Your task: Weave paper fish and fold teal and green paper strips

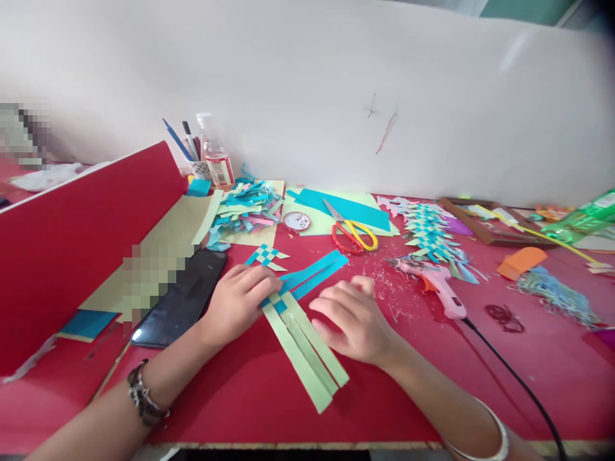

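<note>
At the middle of the table, my left hand [237,301] pinches woven paper strips at their crossing, fingers closed over the upper left corner. The pale green strips [303,342] run down toward the front. Blue strips [314,275] reach up and to the right. Just right of the strips hovers my right hand [355,323], fingers curved and apart with nothing in them; I cannot tell if a fingertip touches the green paper. Behind my left hand lies a small blue-and-green checkered woven piece [268,256], partly hidden by the fingers.
A black phone [185,298] lies left of my hand. Scissors [353,234], a paper strip pile [247,208] and a longer woven piece [427,230] lie behind. The pink glue gun [435,282] trails a cord rightward. A bottle [216,153] stands at the back.
</note>
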`<state>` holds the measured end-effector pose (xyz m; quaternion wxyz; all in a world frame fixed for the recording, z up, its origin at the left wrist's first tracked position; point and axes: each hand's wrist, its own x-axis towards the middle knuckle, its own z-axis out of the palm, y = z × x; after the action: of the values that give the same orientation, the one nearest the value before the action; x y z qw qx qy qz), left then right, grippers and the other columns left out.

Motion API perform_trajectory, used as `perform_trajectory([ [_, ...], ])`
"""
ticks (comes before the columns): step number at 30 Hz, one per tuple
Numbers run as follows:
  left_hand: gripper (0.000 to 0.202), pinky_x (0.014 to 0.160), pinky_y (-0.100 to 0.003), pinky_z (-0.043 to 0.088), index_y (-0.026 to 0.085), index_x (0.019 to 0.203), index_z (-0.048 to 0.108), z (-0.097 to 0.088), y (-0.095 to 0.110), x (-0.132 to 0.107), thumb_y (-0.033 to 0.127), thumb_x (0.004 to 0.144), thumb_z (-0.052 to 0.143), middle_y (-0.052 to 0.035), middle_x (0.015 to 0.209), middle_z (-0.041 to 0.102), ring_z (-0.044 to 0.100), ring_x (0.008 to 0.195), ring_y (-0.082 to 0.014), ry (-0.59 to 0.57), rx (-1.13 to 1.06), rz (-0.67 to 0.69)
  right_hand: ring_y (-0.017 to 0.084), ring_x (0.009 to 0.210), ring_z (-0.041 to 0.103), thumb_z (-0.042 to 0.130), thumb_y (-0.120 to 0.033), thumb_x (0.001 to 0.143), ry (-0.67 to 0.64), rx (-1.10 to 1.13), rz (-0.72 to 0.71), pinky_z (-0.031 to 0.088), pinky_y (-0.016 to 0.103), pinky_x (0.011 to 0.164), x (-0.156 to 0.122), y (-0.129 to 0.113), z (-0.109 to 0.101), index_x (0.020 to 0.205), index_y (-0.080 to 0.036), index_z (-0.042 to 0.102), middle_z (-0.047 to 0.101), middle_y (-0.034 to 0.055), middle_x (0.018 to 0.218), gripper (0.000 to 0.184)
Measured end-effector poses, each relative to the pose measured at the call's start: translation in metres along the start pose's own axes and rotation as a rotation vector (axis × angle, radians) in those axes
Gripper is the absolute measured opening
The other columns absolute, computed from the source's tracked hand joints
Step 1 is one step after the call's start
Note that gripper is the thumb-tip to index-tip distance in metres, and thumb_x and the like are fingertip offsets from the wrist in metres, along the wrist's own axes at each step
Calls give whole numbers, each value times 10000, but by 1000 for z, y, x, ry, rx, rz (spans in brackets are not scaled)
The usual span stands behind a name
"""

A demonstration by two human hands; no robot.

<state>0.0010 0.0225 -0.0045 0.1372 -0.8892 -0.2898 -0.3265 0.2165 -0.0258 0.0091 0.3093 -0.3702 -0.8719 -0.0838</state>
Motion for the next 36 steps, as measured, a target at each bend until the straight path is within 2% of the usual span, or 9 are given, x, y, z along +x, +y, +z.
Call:
perform_trajectory([
  [5,107,613,-241,351,180,738,494,2,-1,0,98,784,444,-2,741,614,542,664,-108,-4,-20,-89,102,586,484,414,-346,822,-265,540,377,352,232,556,4,-12,2,744,-160,548,543,-8,630,242],
  [9,101,636,-253,356,182,762,502,-1,1,1,100,788,447,-3,747,607,541,681,-114,15,-2,-61,133,769,556,448,-306,809,-421,999,579,425,237,667,4,-18,7,823,-167,573,609,4,797,188],
  [11,72,654,-258,378,181,832,512,1,0,1,154,768,497,-28,818,596,544,742,-136,8,-83,-140,154,826,564,470,-296,796,-427,1118,642,435,266,720,3,-18,11,848,-162,581,619,15,845,181],
  [14,356,701,-287,430,178,1058,456,5,0,2,259,725,552,-65,969,550,544,776,-150,-8,-365,-478,166,819,574,494,-316,781,-368,1174,759,447,284,714,2,-14,16,857,-159,581,625,28,847,195],
  [17,432,729,-321,462,164,1140,428,8,1,4,341,753,498,-65,935,575,567,747,-149,-169,-905,-851,163,791,577,503,-322,774,-324,1150,830,451,278,687,2,-11,17,844,-165,583,624,30,826,190],
  [21,399,728,-347,481,110,992,567,6,11,5,425,783,440,-91,831,633,600,753,-187,-418,-1511,-1036,159,749,575,500,-319,773,-297,1106,838,452,273,660,2,-11,16,811,-162,582,613,24,769,182],
  [26,317,710,-300,490,150,925,626,5,24,7,387,725,564,-56,833,664,615,751,-177,-430,-1547,-1070,162,722,566,507,-332,765,-293,1027,809,446,264,621,2,-13,17,781,-163,590,611,18,731,189],
  [31,228,637,-224,481,167,852,659,4,26,8,334,709,598,-19,762,674,604,672,-131,-349,-1475,-1085,165,742,565,515,-318,760,-339,1041,784,437,260,631,1,-13,16,801,-160,608,617,22,748,188],
  [36,247,623,-245,488,134,778,660,2,26,10,358,685,614,-32,691,660,591,621,-127,-327,-1515,-1186,109,595,543,501,-318,775,-424,1140,797,412,216,552,2,-9,16,732,-149,611,611,7,656,206],
])
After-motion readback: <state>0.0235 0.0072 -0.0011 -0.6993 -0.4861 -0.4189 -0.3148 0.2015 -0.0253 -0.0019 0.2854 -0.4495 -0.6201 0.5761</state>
